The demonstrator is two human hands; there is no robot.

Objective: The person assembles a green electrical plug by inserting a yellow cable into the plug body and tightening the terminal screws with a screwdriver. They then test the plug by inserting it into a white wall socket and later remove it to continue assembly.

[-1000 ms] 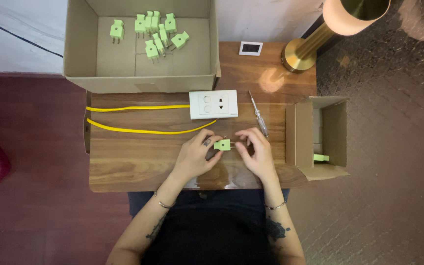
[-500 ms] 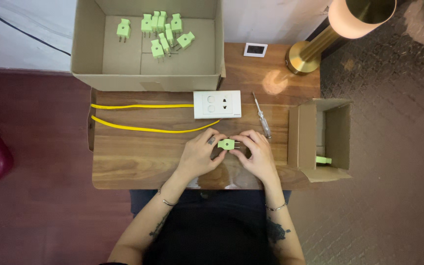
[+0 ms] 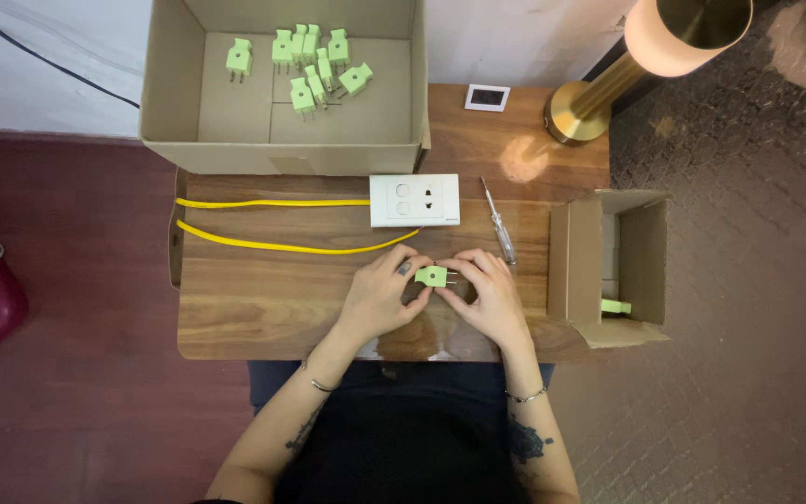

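The green plug (image 3: pixel 432 275) is pinched between both hands just above the front half of the table (image 3: pixel 263 299), its metal prongs pointing toward the right hand (image 3: pixel 489 301). The left hand (image 3: pixel 380 297) closes its fingertips on the plug's left end, and the right hand grips the prong end. Just behind the plug lies one white wall socket (image 3: pixel 414 200), with one yellow cable (image 3: pixel 282 245) running off to the socket's left in two strands. One screwdriver (image 3: pixel 497 220) lies just right of the socket. Behind the socket stands a large open cardboard box (image 3: pixel 179 84) holding eight more green plugs (image 3: pixel 310 65). Right of the socket, a small cardboard box (image 3: pixel 580 261) lies on its side with one green plug (image 3: pixel 615 306) inside. A brass lamp (image 3: pixel 599 93) and one small white square device (image 3: pixel 488 97) stand behind the socket to the right.
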